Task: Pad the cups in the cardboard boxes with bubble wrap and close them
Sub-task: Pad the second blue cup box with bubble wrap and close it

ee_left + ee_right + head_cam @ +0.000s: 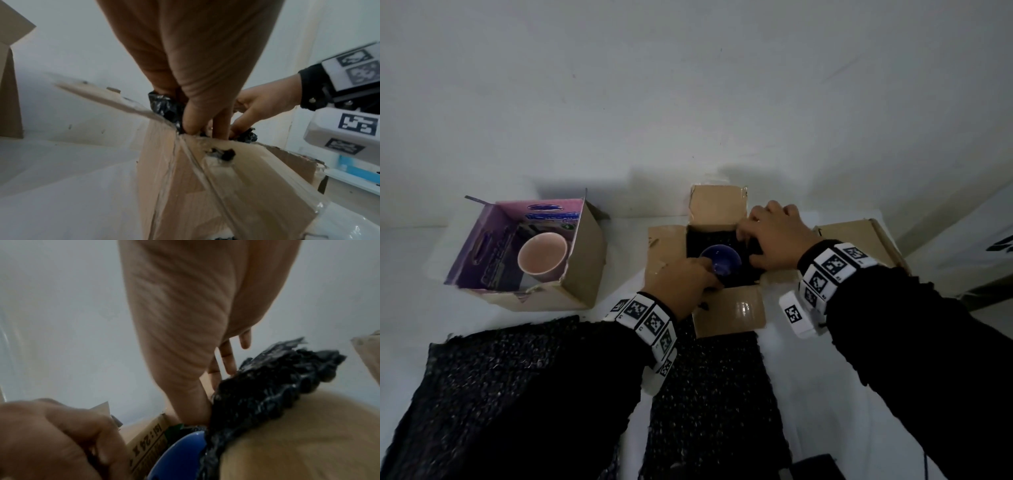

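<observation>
A white counter (619,294) is set against a white wall (688,85). Two open cardboard boxes are counted: the left box (582,260) holds a pink cup (542,255), and the centre box (732,310) holds a blue cup (722,260) with black bubble wrap (257,394) packed around it. Two spare sheets (715,394) are laid in front. The wrap is pressed down by the straight fingers of the right hand (770,236). Whether anything is gripped by the left hand (681,279) at the cup's rim cannot be told. Printed lettering (144,446) is shown only by the right wrist view.

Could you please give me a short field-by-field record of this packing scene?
left hand: fingers pushing down at the near edge of the open cardboard box, by the blue cup
right hand: fingers pressing black bubble wrap at the box's far right
blue cup: inside box, wrap beside it
pink cup: in purple-lined box, no wrap visible
spare sheets: two, on the table
flaps: both boxes open
</observation>
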Motion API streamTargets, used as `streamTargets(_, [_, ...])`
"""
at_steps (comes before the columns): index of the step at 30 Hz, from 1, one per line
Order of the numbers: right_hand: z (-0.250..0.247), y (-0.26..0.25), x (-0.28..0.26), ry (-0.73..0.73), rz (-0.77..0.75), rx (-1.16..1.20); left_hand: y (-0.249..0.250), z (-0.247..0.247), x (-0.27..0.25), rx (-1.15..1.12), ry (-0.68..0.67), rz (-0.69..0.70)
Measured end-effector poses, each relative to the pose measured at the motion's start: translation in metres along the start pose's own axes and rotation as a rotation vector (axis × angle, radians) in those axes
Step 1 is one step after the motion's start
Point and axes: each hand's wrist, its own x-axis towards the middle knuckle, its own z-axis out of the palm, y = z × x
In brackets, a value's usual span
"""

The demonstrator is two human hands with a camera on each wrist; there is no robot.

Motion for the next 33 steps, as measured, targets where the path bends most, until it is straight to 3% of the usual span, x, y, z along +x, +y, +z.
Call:
streamTargets(3, [-0.004, -0.001, -0.001, -0.017, 0.145, 0.026, 0.002, 0.003, 0.0, 0.024, 0.049, -0.079])
streamTargets(6, [-0.008, -0.005, -0.003, -0.106, 0.232, 0.033, 0.003, 0.006, 0.001, 0.195, 0.083, -0.092])
streamTargets(8, [-0.009, -0.011, -0.002, -0.085, 0.215, 0.047, 0.004, 0.007, 0.003, 0.213, 0.068, -0.099])
streamTargets(14, [0.004, -0.027, 0.002, 0.186, 0.007, -0.034, -0.004, 0.018, 0.007, 0.071, 0.05, -0.035])
streamTargets(18, [0.024, -0.03, 0.001, 0.283, -0.019, -0.04, 0.005, 0.023, 0.003, -0.024, 0.119, -0.122])
streamTargets(23, [0.027, -0.031, 0.003, 0.27, 0.052, -0.053, 0.009, 0.028, 0.0, 0.107, 0.149, -0.109])
streamTargets(28, [0.03, -0.026, 0.001, 0.202, -0.091, -0.124, 0.003, 0.025, 0.001, 0.19, 0.169, -0.115])
streamTargets(33, [0.03, -0.013, -0.014, 0.18, -0.077, -0.165, -0.005, 0.022, -0.003, 0.204, 0.185, -0.142])
